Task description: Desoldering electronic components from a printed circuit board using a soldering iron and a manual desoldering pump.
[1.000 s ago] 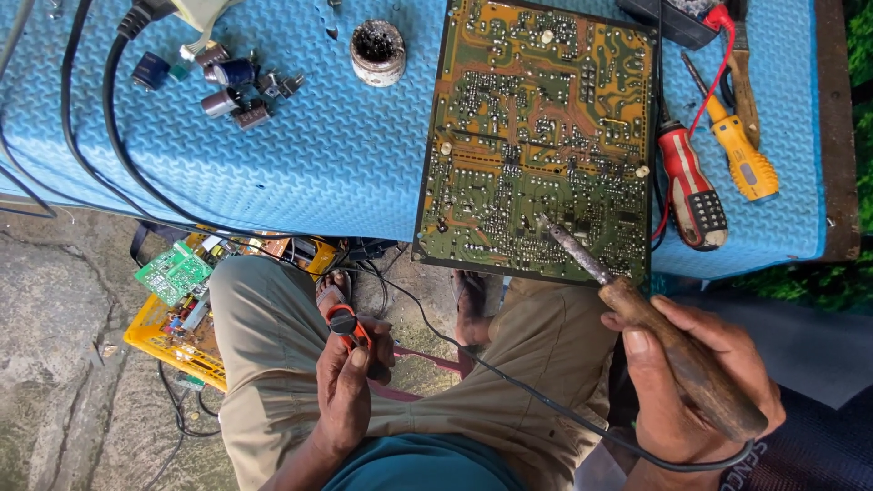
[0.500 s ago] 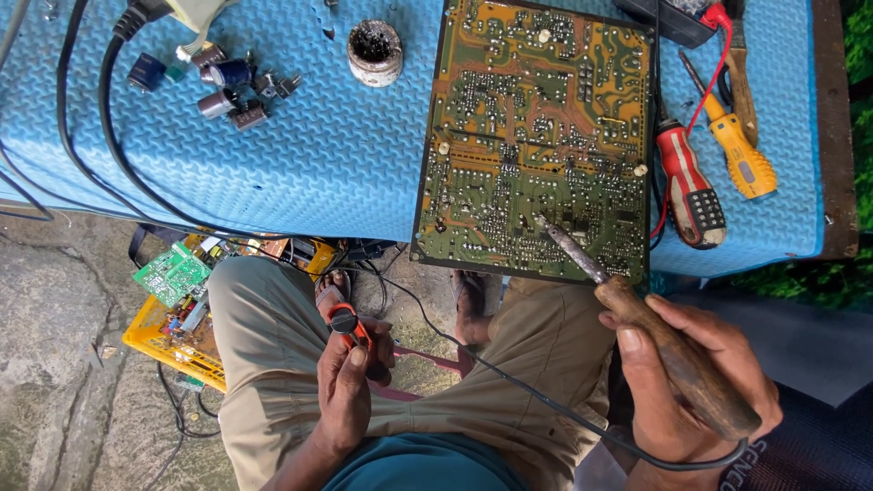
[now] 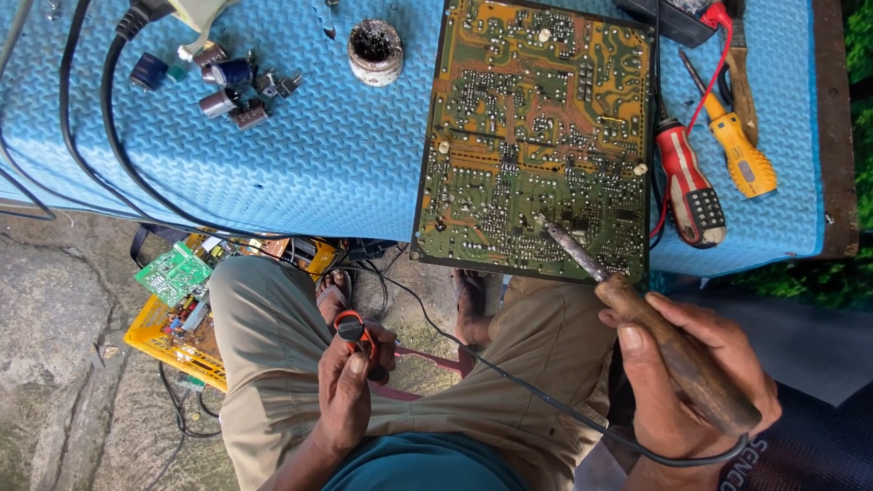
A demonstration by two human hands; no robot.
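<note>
Right hand (image 3: 677,382) grip wrapped closed around the brown wooden handle of a soldering iron (image 3: 673,355), lower right of frame; thumb laid along the handle. Its metal tip (image 3: 548,227) rests on the lower edge of the large green-and-yellow circuit board (image 3: 536,136), solder side up, upper centre.

Change over the last second: little. The iron tip has kept to the same spot on the board and the right hand has barely shifted. Likely a joint being heated, with the iron held steady.

Left hand (image 3: 350,386), lower centre, rests on the thigh with fingers closed on a small tool with red-orange handles (image 3: 353,329); kind unclear. It has not moved.

Board lies on the blue textured mat covering the bench (image 3: 318,155). Right of it: red-and-black screwdriver (image 3: 691,186), yellow screwdriver (image 3: 741,155). Upper left: loose dark capacitors (image 3: 227,86); small round tin (image 3: 375,50).
</note>
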